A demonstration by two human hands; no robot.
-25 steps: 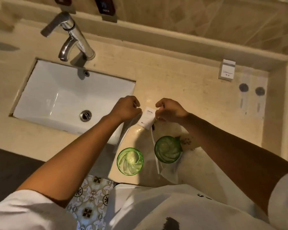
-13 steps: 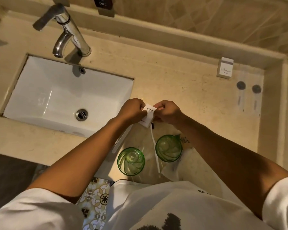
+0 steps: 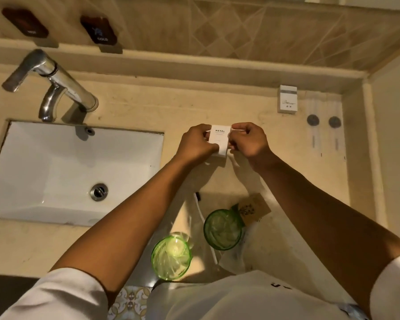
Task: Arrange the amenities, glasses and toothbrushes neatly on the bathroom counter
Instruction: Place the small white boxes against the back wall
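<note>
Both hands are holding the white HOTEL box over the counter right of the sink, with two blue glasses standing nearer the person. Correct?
Not quite: the two glasses are green, as the head view shows. The left hand and right hand do hold the white HOTEL box.

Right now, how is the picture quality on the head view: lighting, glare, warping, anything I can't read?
Head view: dim, warm yellow light; the arms cast shadows over the counter near the green glasses. Bright glare on the faucet. Wide-angle lens bends the counter edges. "HOTEL" on the white box reads clearly; its smaller print and the far box label blur.
</note>
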